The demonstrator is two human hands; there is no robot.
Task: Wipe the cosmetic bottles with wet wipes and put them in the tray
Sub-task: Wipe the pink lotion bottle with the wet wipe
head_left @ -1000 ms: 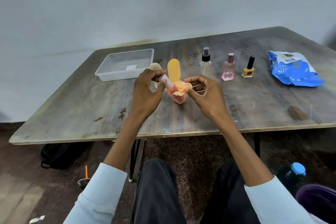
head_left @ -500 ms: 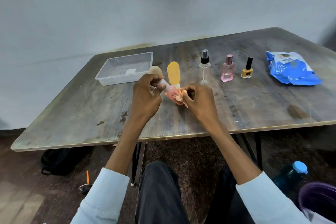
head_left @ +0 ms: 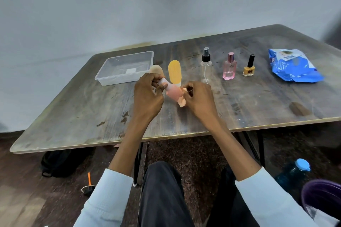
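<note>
From the head view, the left hand (head_left: pixel 147 97) pinches the white cap of the pink tube bottle (head_left: pixel 172 91) above the table's (head_left: pixel 73 116) near edge; its long axis slants down-right to the right hand (head_left: pixel 200 98), clamped on a crumpled wipe (head_left: pixel 181 101). The clear tray (head_left: pixel 127 68) lies nearer the left hand.

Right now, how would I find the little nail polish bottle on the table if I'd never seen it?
Start at the blue wipes pack on the right side of the table. Just left of it stand three bottles in a row, and the nail polish is the one nearest the pack. It is the shortest, yellow with a tall black cap, next to the pink perfume bottle.
</note>
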